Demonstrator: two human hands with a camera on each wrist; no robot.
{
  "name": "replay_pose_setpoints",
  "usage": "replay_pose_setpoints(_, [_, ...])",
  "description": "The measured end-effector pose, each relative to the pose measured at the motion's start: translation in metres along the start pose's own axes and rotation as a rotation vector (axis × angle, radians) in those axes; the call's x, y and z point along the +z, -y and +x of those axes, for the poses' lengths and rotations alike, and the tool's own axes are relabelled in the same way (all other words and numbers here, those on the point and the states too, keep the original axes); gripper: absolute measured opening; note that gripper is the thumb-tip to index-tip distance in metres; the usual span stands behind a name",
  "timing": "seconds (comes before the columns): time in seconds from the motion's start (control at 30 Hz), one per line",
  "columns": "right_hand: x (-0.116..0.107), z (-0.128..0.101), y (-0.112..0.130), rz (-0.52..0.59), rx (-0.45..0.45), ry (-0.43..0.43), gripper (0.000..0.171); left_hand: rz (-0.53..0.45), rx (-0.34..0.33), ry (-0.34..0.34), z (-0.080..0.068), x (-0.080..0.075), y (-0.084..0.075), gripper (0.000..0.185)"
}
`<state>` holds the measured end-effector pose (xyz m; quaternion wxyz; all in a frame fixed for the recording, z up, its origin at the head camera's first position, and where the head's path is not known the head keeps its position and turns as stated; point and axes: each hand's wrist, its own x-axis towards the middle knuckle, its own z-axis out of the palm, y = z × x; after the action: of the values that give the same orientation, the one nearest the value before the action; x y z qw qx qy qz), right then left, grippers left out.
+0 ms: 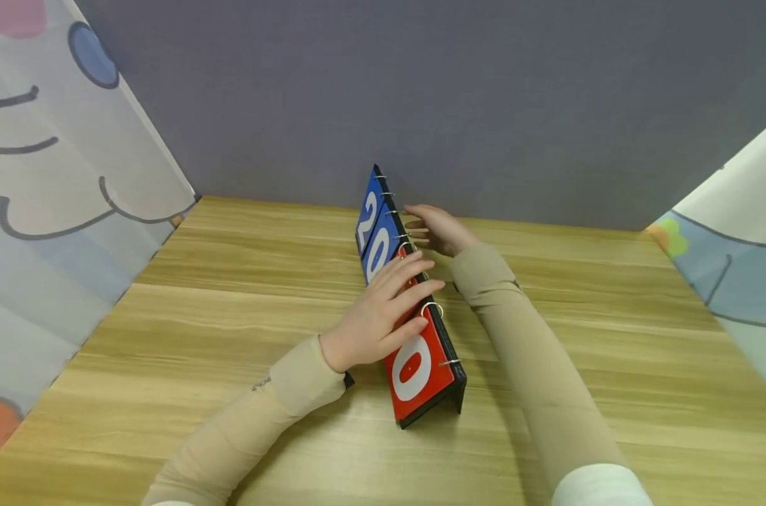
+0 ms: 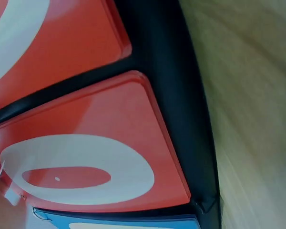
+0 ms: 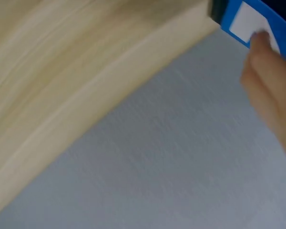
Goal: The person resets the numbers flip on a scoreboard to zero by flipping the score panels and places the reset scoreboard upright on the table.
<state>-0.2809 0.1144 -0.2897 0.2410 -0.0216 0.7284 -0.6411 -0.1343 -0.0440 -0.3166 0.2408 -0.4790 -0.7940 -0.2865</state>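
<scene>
A tent-shaped flip scoreboard (image 1: 448,344) with a black frame stands on the table, its number cards hung on metal rings. Blue cards (image 1: 368,219) reading 2 and 0 are at the far end. Nearer is a red card (image 1: 436,379) with a white 0; a second red card (image 2: 133,119), also 0, fills much of the left wrist view. My left hand (image 1: 377,316) lies across the red cards, fingers extended over the top edge. On the other side, my right hand (image 1: 443,230) reaches toward the ringed edge with extended fingers. In the right wrist view its fingers (image 3: 271,71) overlap a blue-and-white card (image 3: 232,24).
The scoreboard stands on a wooden table (image 1: 231,281) that ends at a grey upright panel (image 1: 421,105). Cartoon-printed cloth hangs at the left (image 1: 48,183) and another printed cloth (image 1: 743,274) at the right.
</scene>
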Motion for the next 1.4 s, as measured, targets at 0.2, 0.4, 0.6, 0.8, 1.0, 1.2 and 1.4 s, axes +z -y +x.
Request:
replay_pose_setpoints(0.2, [-0.003, 0.014, -0.01, -0.109, 0.128, 0.074, 0.078, -0.017, -0.019, -0.014, -0.002, 0.009, -0.001, 0.057])
replay_pose_setpoints(0.4, [0.006, 0.005, -0.006, -0.041, 0.139, 0.112, 0.075, -0.01, -0.019, -0.038, -0.001, 0.01, 0.001, 0.06])
replay_pose_setpoints(0.6, [0.006, 0.01, -0.012, 0.169, 0.105, 0.077, 0.065, -0.002, -0.01, -0.028, 0.0, 0.008, 0.0, 0.06])
replay_pose_setpoints(0.8, [0.001, 0.013, -0.019, 0.236, 0.081, 0.04, 0.064, 0.003, -0.017, -0.028, 0.0, 0.006, -0.002, 0.06])
replay_pose_setpoints(1.0, [-0.001, 0.012, -0.025, 0.296, 0.101, -0.006, 0.061, 0.006, -0.013, -0.019, -0.001, 0.007, -0.002, 0.061])
replay_pose_setpoints(1.2, [-0.026, 0.047, -0.045, 0.6, 0.17, -0.162, 0.035, 0.008, -0.015, -0.034, -0.001, 0.007, -0.002, 0.06])
replay_pose_setpoints(1.4, [-0.108, 0.146, -0.117, 0.597, -0.001, -0.066, 0.016, 0.009, -0.011, -0.035, 0.0, 0.008, -0.003, 0.06])
